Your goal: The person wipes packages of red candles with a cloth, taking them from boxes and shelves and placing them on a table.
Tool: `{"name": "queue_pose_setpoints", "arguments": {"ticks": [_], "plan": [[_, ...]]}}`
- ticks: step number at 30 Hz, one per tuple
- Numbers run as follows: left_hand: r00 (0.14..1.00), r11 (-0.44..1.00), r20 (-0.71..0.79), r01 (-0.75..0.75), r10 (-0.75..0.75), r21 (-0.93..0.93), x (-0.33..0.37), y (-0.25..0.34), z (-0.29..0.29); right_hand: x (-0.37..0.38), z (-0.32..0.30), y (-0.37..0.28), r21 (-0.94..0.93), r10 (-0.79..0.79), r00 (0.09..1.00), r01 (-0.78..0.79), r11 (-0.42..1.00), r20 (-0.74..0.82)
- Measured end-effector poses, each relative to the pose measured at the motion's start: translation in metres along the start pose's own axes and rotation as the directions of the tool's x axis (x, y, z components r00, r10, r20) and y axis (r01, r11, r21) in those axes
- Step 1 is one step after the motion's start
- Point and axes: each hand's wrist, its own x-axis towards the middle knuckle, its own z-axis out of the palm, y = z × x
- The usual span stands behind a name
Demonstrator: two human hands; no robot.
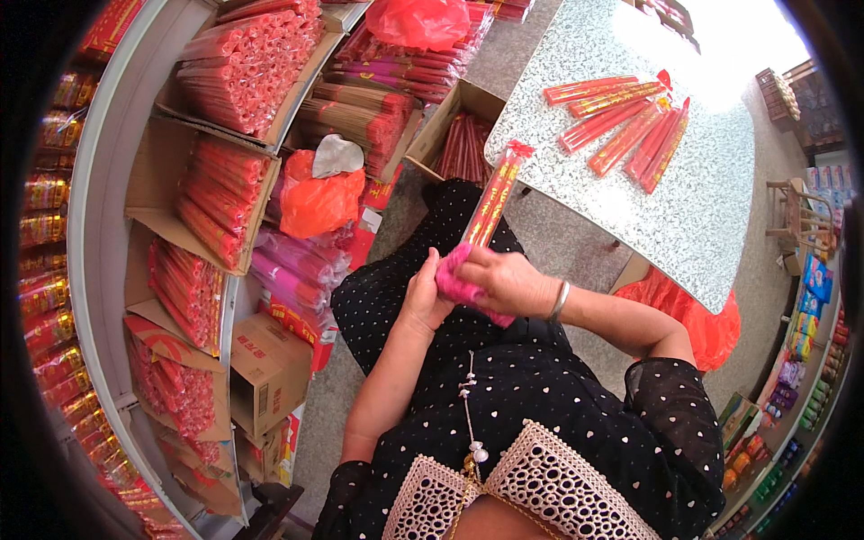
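A long, slim red packet (490,207) with gold markings, in clear wrap tied at its far end, slants away from me over my lap. Its near end disappears behind a bright pink cloth (457,281). My right hand (513,283) is closed on this cloth, pressing it around the packet's lower part. Close against it, my left hand (427,295) has its thumb up and its fingers curled beneath the packet's near end, partly covered by the cloth. Several similar red and gold packets (621,135) lie fanned out on the speckled table (684,211), beyond my right hand.
Shelves on the left carry cardboard boxes (162,193) packed with red wrapped sticks (256,67). A closed brown carton (270,360) stands below. An orange-red bag (319,198) rests on bundles. Another red bag (693,315) sits under the table edge. A wooden chair (801,216) stands far right.
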Motion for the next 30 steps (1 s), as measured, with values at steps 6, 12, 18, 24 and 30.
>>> {"name": "queue_pose_setpoints", "arguments": {"ticks": [6, 12, 18, 24, 30], "plan": [[1.000, 0.998, 0.028, 0.012, -0.013, 0.056, -0.009, 0.004, -0.006, 0.020, -0.022, 0.056, -0.082, 0.213, 0.973, -0.220, 0.972, -0.091], [0.995, 0.993, 0.097, -0.023, 0.011, 0.120, -0.005, 0.013, -0.001, 0.037, -0.076, 0.128, -0.288, 0.419, 0.872, -0.482, 0.828, -0.254], [0.998, 0.968, 0.055, -0.027, 0.013, 0.250, -0.005, 0.018, 0.001, -0.028, -0.123, 0.123, -0.177, 0.193, 0.648, -0.459, 0.871, -0.737], [0.990, 0.972, 0.126, 0.036, -0.066, 0.230, 0.006, 0.019, -0.009, -0.151, -0.139, 0.168, 0.444, 0.502, 0.156, -0.299, 0.845, -0.851], [0.982, 0.996, 0.187, -0.027, 0.011, 0.083, -0.012, 0.019, -0.017, -0.201, -0.119, 0.193, 0.416, 0.513, -0.028, -0.625, 0.661, -0.858]]}}
